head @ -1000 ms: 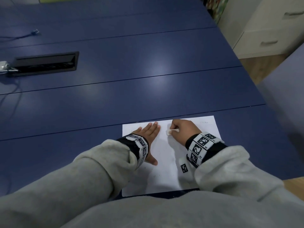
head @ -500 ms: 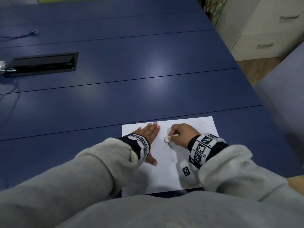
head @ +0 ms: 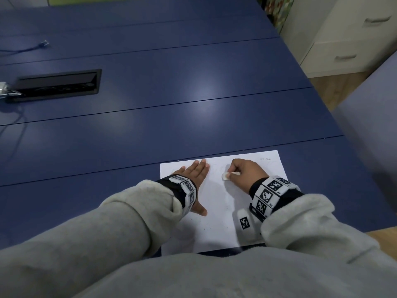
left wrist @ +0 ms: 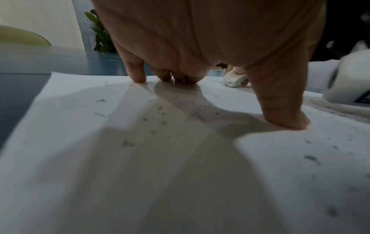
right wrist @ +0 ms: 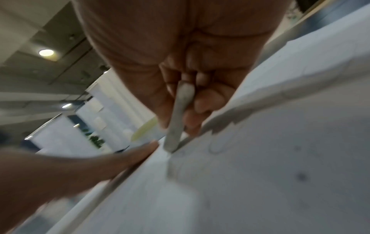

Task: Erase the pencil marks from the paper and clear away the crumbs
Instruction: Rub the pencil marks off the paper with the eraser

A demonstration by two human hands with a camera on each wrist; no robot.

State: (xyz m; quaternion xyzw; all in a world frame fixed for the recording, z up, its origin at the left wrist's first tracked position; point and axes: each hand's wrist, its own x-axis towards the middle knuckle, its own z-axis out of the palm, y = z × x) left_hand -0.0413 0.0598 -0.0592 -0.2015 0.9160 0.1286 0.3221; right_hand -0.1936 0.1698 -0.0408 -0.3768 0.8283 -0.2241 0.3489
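White paper (head: 217, 203) lies flat at near edge of blue tabletop (head: 150, 117), in front of person. Left hand (head: 196, 179) flat on paper's left part, fingers (left wrist: 138, 74) straight and together, thumb splayed, tips pressing sheet. Right hand (head: 245, 175) on upper middle of paper, fingers (right wrist: 208, 101) curled, pinching white eraser (head: 228, 175) w/ thumb; eraser's lower end touches sheet. Dark crumbs (left wrist: 160, 114) scattered over paper, under and beside left hand. Faint pencil marks (head: 265, 159) near far right corner; a curved line (right wrist: 218, 147) just beside eraser tip. Black cable tray (head: 58, 83) recessed in tabletop, far left.
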